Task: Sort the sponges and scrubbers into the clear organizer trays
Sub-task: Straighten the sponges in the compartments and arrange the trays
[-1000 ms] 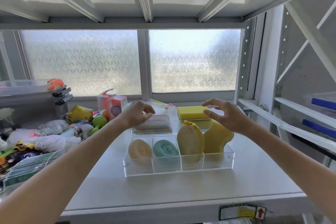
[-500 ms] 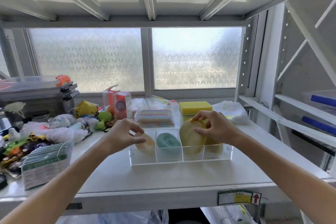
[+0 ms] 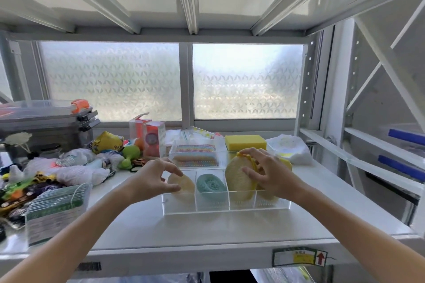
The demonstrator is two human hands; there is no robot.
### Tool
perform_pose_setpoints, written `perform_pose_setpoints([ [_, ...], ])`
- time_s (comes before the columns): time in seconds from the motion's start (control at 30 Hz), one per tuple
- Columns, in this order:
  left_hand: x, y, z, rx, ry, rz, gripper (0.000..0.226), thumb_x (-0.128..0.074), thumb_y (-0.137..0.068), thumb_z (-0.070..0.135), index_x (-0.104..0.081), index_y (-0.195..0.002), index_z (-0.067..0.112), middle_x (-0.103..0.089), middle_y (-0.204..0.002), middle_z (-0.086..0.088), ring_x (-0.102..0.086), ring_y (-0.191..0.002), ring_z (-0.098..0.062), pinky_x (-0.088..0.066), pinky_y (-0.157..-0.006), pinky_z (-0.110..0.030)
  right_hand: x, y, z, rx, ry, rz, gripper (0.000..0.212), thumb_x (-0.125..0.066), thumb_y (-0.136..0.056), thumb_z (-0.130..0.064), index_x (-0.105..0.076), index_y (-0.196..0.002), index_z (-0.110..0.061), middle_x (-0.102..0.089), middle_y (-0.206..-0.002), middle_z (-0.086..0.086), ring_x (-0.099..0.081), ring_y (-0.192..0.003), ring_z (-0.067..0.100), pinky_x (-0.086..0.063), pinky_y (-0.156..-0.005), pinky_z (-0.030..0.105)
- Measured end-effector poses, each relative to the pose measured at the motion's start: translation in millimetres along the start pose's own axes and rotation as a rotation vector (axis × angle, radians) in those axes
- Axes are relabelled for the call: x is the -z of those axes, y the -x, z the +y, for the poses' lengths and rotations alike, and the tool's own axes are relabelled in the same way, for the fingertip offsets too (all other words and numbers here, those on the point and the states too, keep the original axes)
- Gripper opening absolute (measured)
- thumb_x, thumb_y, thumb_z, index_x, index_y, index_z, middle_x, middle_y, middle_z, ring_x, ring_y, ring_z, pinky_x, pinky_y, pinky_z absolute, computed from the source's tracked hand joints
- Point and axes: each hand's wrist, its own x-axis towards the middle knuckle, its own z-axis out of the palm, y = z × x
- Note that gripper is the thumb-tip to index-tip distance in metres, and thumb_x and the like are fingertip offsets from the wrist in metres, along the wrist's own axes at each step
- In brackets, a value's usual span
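A clear divided organizer tray [image 3: 226, 211] stands on the white shelf. Its compartments hold, from left to right, a beige round sponge [image 3: 184, 187], a teal knitted scrubber [image 3: 210, 185], a yellow mesh-covered sponge [image 3: 236, 178] standing upright, and another yellow sponge mostly hidden by my hand. My left hand [image 3: 153, 181] hovers at the tray's left end with fingers apart, close to the beige sponge. My right hand [image 3: 270, 173] rests its spread fingers on the mesh-covered sponge. Behind it, a second clear tray [image 3: 177, 148] holds a rainbow-striped scrubber [image 3: 195, 153]. A yellow block sponge [image 3: 245, 142] lies behind that.
Toys and plastic bags [image 3: 69, 167] clutter the shelf's left side, with a green-labelled clear packet [image 3: 56, 213] near the front edge. Storage boxes [image 3: 46, 124] stand at back left, small cartons [image 3: 151, 138] behind the trays, a white cloth [image 3: 289, 149] at right. A shelf runs overhead.
Both hands came back from the rear tray to the front tray. My right hand settled on the mesh-covered sponge and my left hand moved to the tray's left end.
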Motion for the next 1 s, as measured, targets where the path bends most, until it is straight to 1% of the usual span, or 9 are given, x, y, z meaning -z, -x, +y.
perform_pose_setpoints([
  [0.17,22,16,6,-0.06,-0.323,0.064,0.025,-0.065,-0.085,0.03,-0.069,-0.109,0.023,-0.06,-0.116,0.011,-0.057,-0.106,-0.008,-0.046,-0.098,-0.031,36,9,-5,0.033,0.1,0.024,0.041,-0.056,-0.088,-0.042,-0.054,-0.124,-0.022,-0.061,-0.12,-0.002,-0.058,-0.106,0.015,-0.05,-0.091,0.039],
  [0.3,34,46,6,-0.01,-0.385,0.195,0.021,-0.057,-0.089,0.032,-0.07,-0.105,0.025,-0.063,-0.103,0.018,-0.063,-0.094,-0.006,-0.052,-0.087,-0.031,70,32,6,-0.057,0.259,0.032,0.026,-0.06,-0.086,-0.039,-0.065,-0.105,-0.022,-0.066,-0.102,-0.007,-0.061,-0.09,0.011,-0.048,-0.08,0.031],
  [0.37,22,57,-3,0.097,-0.323,0.232,0.028,-0.058,-0.088,0.034,-0.066,-0.113,0.022,-0.067,-0.106,0.013,-0.064,-0.093,-0.007,-0.053,-0.086,-0.032,67,48,18,-0.181,0.275,0.063,0.035,-0.065,-0.083,-0.037,-0.061,-0.113,-0.019,-0.065,-0.109,-0.003,-0.062,-0.09,0.014,-0.048,-0.079,0.03],
  [0.43,2,64,-9,0.206,-0.08,0.18,0.037,-0.064,-0.085,0.035,-0.064,-0.118,0.018,-0.071,-0.108,0.006,-0.066,-0.092,-0.004,-0.053,-0.086,-0.026,54,65,32,-0.321,0.15,0.035,0.054,-0.072,-0.079,-0.034,-0.053,-0.125,-0.013,-0.064,-0.116,0.004,-0.064,-0.093,0.018,-0.052,-0.082,0.031],
  [0.53,-31,66,-6,0.229,0.18,0.16,0.025,-0.072,-0.08,0.029,-0.071,-0.104,0.022,-0.077,-0.094,0.006,-0.071,-0.085,-0.002,-0.057,-0.086,-0.027,26,84,42,-0.424,-0.15,-0.064,0.069,-0.079,-0.073,-0.028,-0.048,-0.131,-0.009,-0.066,-0.115,0.007,-0.067,-0.095,0.015,-0.055,-0.082,0.025],
  [0.7,-56,61,-2,0.262,0.112,0.397,0.013,-0.074,-0.078,0.022,-0.074,-0.091,0.021,-0.076,-0.081,0.007,-0.07,-0.075,0.0,-0.057,-0.075,-0.02,-7,89,41,-0.343,-0.13,0.151,0.021,-0.074,-0.077,-0.029,-0.068,-0.096,-0.023,-0.074,-0.083,-0.01,-0.07,-0.081,0.004,-0.058,-0.076,0.03],
  [0.8,-59,62,-1,0.262,0.056,0.418,0.015,-0.074,-0.078,0.023,-0.075,-0.093,0.02,-0.077,-0.082,0.006,-0.071,-0.077,-0.003,-0.059,-0.078,-0.033,-8,88,41,-0.338,-0.093,0.168,0.018,-0.073,-0.078,-0.03,-0.069,-0.094,-0.022,-0.074,-0.079,-0.01,-0.07,-0.078,0.003,-0.058,-0.076,0.033],
  [0.93,-62,63,2,0.246,0.023,0.463,0.016,-0.072,-0.08,0.021,-0.074,-0.096,0.023,-0.077,-0.086,0.008,-0.07,-0.074,-0.001,-0.057,-0.075,-0.027,-8,90,39,-0.335,-0.07,0.184,0.015,-0.072,-0.078,-0.034,-0.068,-0.09,-0.026,-0.074,-0.073,-0.012,-0.07,-0.074,0.0,-0.059,-0.074,0.032],
  [1.0,-65,64,4,0.252,0.009,0.454,0.013,-0.072,-0.081,0.021,-0.074,-0.093,0.024,-0.077,-0.085,0.009,-0.07,-0.074,-0.001,-0.057,-0.074,-0.027,-11,91,38,-0.337,-0.07,0.183,0.033,-0.065,-0.073,-0.055,-0.068,-0.09,-0.027,-0.074,-0.074,-0.013,-0.07,-0.074,-0.001,-0.059,-0.073,0.033],
])
